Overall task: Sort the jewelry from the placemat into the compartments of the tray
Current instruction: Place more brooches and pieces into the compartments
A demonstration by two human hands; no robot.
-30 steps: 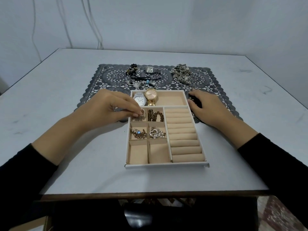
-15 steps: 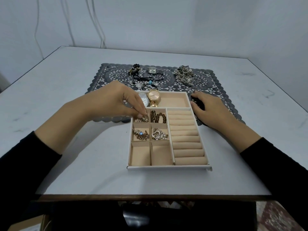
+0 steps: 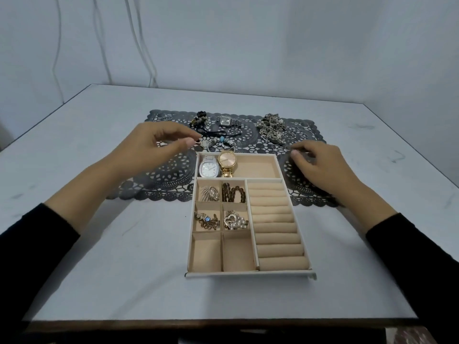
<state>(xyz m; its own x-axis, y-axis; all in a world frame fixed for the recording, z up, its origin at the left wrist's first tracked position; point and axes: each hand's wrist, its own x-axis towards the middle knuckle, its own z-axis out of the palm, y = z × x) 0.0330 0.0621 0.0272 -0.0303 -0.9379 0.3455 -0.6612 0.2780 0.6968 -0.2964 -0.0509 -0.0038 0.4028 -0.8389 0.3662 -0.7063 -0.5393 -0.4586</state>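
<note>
A beige compartment tray (image 3: 248,274) overlaps the near edge of the dark lace placemat (image 3: 171,175). Its top compartment holds a white watch (image 3: 210,168) and a gold watch (image 3: 227,160). Smaller compartments hold silver rings (image 3: 210,194), a brown bead bracelet (image 3: 233,192), a gold-and-blue piece (image 3: 207,220) and a pearl heart piece (image 3: 234,219). On the mat lie a silver leaf piece (image 3: 206,144), a black cord with a turquoise bead (image 3: 221,139), a silver watch (image 3: 227,121), black beads (image 3: 198,119) and a chain pile (image 3: 272,127). My left hand (image 3: 151,145) hovers with fingertips at the leaf piece. My right hand (image 3: 320,167) rests loosely curled beside the tray.
The tray's two near compartments (image 3: 206,252) and its ring rolls (image 3: 275,219) hold nothing. Small loose rings (image 3: 295,130) lie at the mat's far right. The white table (image 3: 124,269) ends at a dark front edge. Cables (image 3: 146,45) hang on the wall behind.
My left hand let go of the silver rings in the tray's compartment and moved up and away onto the placemat, toward the leaf piece. The right hand stayed beside the tray.
</note>
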